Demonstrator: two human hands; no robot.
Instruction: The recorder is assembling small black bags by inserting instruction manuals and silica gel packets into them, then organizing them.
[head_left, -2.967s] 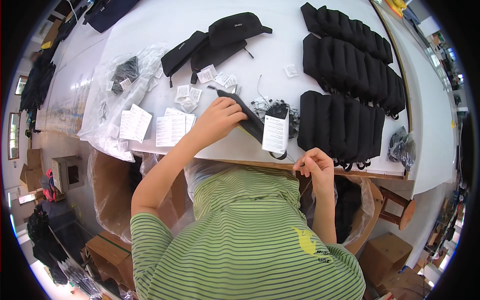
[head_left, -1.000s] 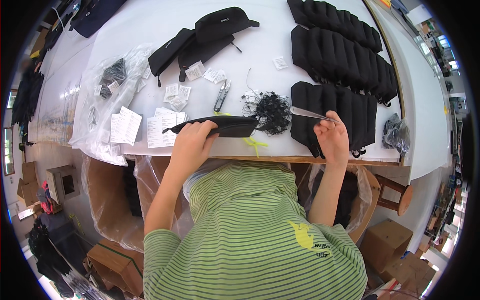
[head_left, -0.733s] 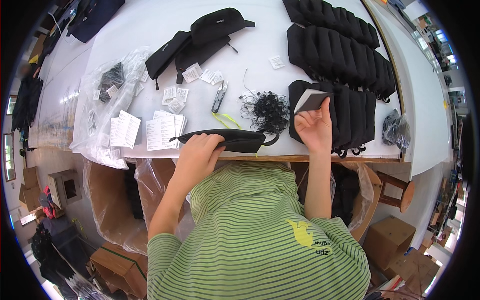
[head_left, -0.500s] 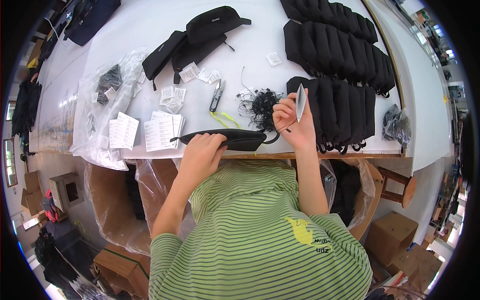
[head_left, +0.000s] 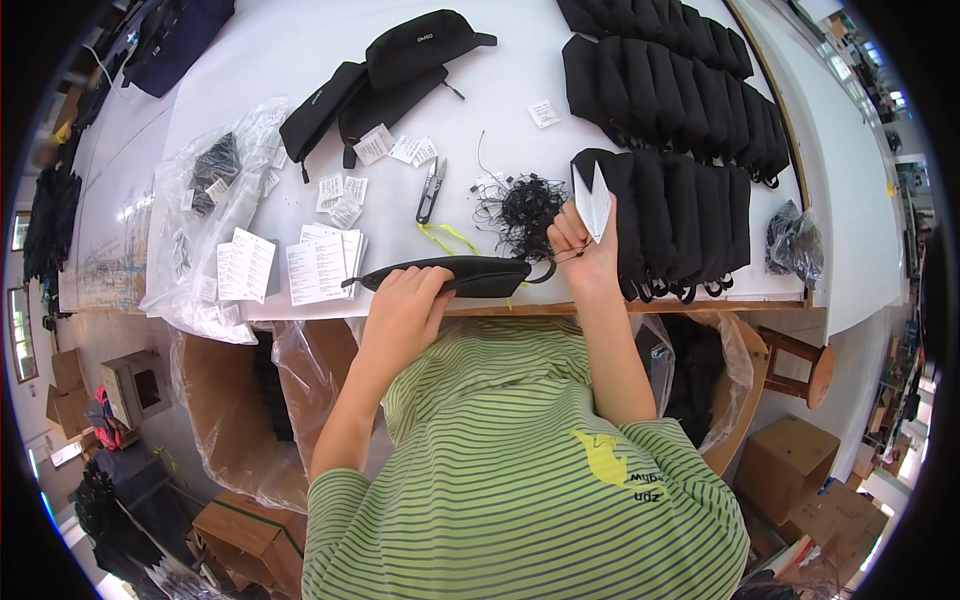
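A black zip pouch [head_left: 490, 277] lies at the table's front edge, and my left hand [head_left: 405, 295] is closed around its left half. My right hand [head_left: 585, 248], raised just off the pouch's right end, pinches a folded white paper tag [head_left: 592, 205]. The tag's two leaves spread apart in a V. A thin black string runs from the fingers, close to the pouch's loop [head_left: 544, 272]. Near the right hand sits a tangled pile of black strings [head_left: 530, 212]. Thread snips [head_left: 431, 190] with a yellow cord lie beyond the pouch.
White printed cards [head_left: 325, 265] are stacked to the left, beside a clear plastic bag [head_left: 190, 240]. Small white labels [head_left: 340, 195] lie behind them. Loose black pouches [head_left: 425, 50] rest at the back, and rows of black pouches [head_left: 690, 220] fill the right side. Cardboard boxes [head_left: 785, 460] stand below.
The white tag in my right hand has turned, and its leaves now show as a V. That hand has tilted slightly left. My left hand still holds the pouch in the same place.
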